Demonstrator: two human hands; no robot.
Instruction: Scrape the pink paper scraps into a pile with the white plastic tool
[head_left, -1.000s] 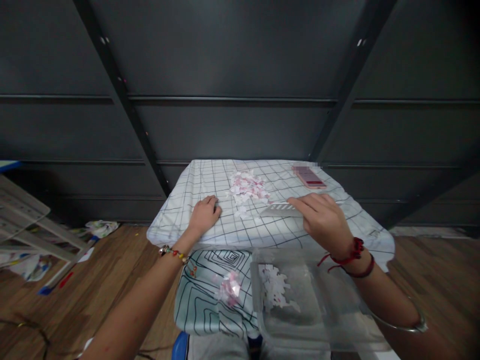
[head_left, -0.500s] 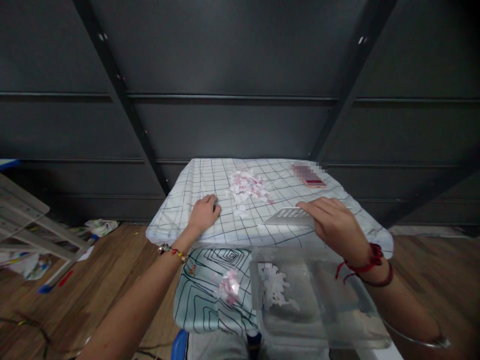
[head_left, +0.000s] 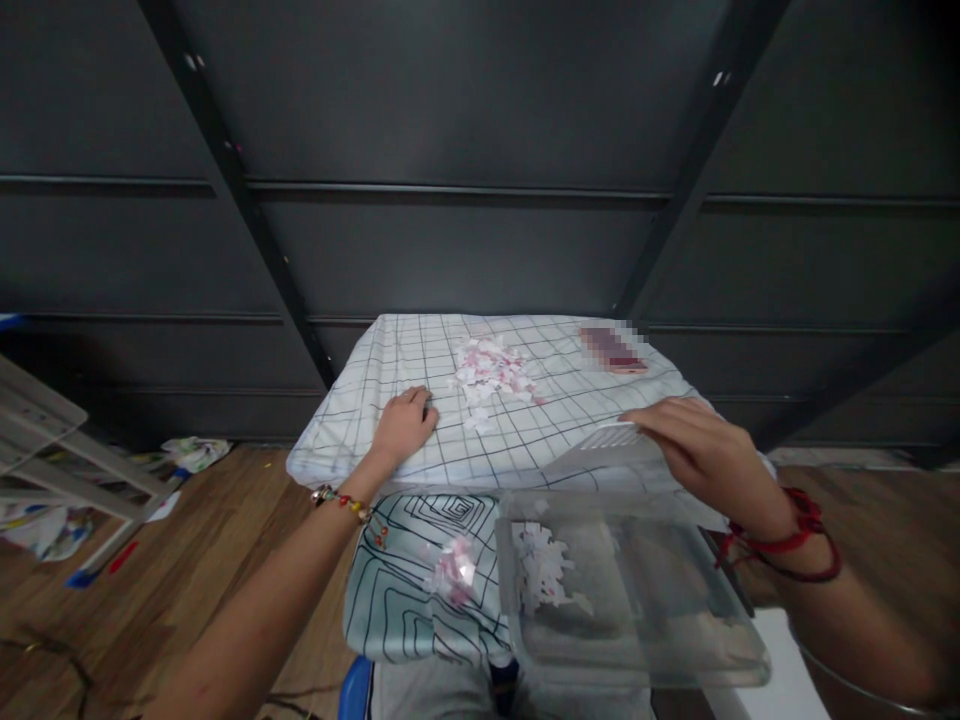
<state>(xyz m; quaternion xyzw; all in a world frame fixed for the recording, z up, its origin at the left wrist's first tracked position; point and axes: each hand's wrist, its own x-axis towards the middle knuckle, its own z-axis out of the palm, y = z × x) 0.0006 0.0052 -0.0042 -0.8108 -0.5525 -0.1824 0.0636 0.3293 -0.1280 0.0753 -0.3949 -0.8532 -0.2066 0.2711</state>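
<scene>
My left hand point(head_left: 403, 422) lies on the grid-patterned cloth with its fingers stretched out and nothing in it. My right hand point(head_left: 694, 445) pinches a white, flat slotted piece point(head_left: 604, 442) by its right end, tilted, near the cloth's front edge. Its exact kind I cannot make out. A pile of white and pink paper scraps point(head_left: 495, 368) lies on the cloth between and beyond my hands. In front of me stands a clear plastic container point(head_left: 637, 675), with white paper scraps point(head_left: 546, 565) at its left side.
A phone point(head_left: 613, 350), partly blurred, lies at the cloth's back right. Left of the container, a small shiny clear packet point(head_left: 455, 572) with pink in it rests on a green patterned cloth point(head_left: 397, 610). Dark panels point(head_left: 465, 250) rise behind the table. A white rack point(head_left: 112, 490) stands at left.
My right hand has moved right with the slotted piece, away from the scrap pile. My left hand has stayed in place on the cloth.
</scene>
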